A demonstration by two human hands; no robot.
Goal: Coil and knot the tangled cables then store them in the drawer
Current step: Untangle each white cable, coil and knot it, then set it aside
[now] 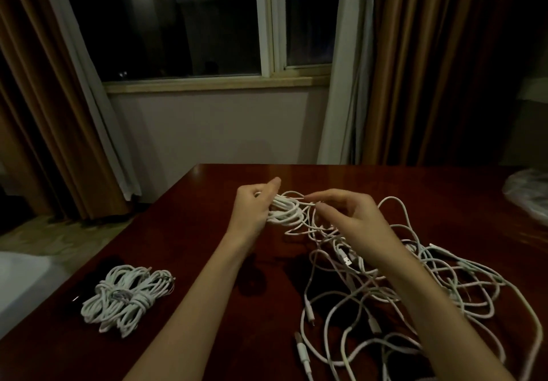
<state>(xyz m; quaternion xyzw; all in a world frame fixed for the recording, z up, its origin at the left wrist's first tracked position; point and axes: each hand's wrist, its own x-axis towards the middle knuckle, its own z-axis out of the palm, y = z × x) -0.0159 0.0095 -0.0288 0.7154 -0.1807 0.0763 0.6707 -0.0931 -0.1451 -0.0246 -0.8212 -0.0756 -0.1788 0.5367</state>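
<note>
Loose white cables (pixel 415 297) sprawl in a tangle over the near right of the dark wooden counter (pixel 207 336), with plug ends lying toward the near edge. Both bare forearms reach from the near side up to the middle of the counter. Left hand (pixel 252 205) grips a half-made coil (pixel 286 210) of white cable, fingers curled round its loops, thumb pointing far. Right hand (pixel 344 211) is just right of the coil, its fingers bent and pinching a strand that runs from the coil down into the tangle. On the near left, well apart from the hands, lies a pile of coiled, knotted cables (pixel 127 297), with a small dark object just left of it, too dim to tell. A crumpled plastic bag (pixel 527 196) sits at the far right edge. Beyond the counter are a dark window (pixel 189 21) and brown curtains (pixel 430 63) on both sides.
</note>
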